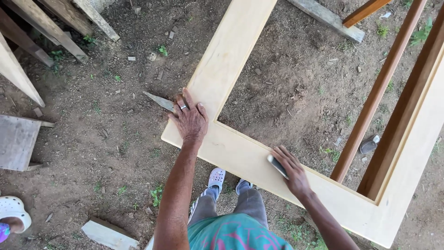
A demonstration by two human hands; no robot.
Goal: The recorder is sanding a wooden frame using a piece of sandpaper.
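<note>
A large pale wooden frame (231,60) stands over bare dirt, its corner near my legs. My left hand (188,118) lies flat with fingers spread on the frame's left corner, a ring on one finger. On the frame's lower rail, at its inner edge, my right hand (290,170) is closed around a small flat block (276,165) with a dark face and a light edge. That block is pressed against the wood.
A pointed wood offcut (158,100) lies on the dirt just left of my left hand. Brown wooden rails (380,88) lean inside the frame at right. Planks (51,28) lie at top left, a board (17,141) at far left, another person's white shoe (14,210) at bottom left.
</note>
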